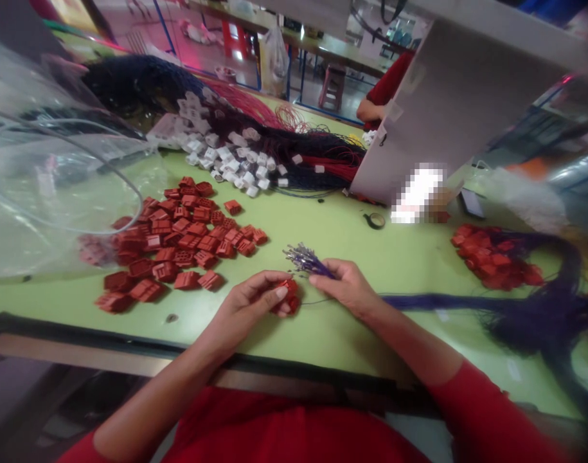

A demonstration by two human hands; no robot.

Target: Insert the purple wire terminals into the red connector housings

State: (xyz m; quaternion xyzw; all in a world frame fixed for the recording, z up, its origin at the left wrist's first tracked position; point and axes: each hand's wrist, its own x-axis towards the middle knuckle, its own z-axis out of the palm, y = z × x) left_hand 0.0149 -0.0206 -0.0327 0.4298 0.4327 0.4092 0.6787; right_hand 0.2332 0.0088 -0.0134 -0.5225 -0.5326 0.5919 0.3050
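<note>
My left hand (259, 296) is closed around a red plastic connector housing (288, 297), thumb across its front. Just to the right, my right hand (346, 283) grips a bundle of dark purple wires (320, 265), whose metal terminal ends fan out toward the upper left. The bundle trails off to the right beneath my right forearm. One thin wire runs low between the two hands, by the red housing; whether it sits inside the housing cannot be seen. A loose pile of red connector housings (187, 241) lies left of my left hand.
White connectors (240, 164) on dark and red wires lie at the back. Clear plastic bags (57, 193) cover the left side. A tape roll (374, 220), a phone (472, 202) and wired red housings (496, 257) lie right. A grey panel (433, 109) stands behind; a co-worker's arm (385, 90) shows beyond.
</note>
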